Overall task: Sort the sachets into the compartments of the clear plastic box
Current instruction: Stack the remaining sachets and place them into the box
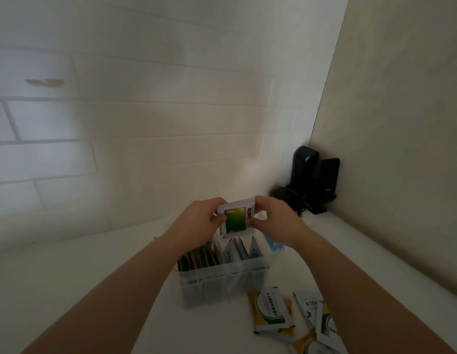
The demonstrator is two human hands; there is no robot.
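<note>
A small stack of white sachets with a green panel [235, 221] is held upright above the far end of the clear plastic box [222, 282]. My left hand [200, 219] grips the stack's left edge and my right hand [273, 221] grips its right edge. In the box, yellow-green sachets [199, 259] stand in the left compartment and white sachets [237, 251] in the right one. Loose yellow and white sachets [272, 312] lie on the table in front of the box, to its right.
The white table [94, 277] meets a white tiled wall behind and a plain wall on the right. Two black speakers with cables [314, 180] stand in the back right corner. Something blue [273, 245] lies just behind the box.
</note>
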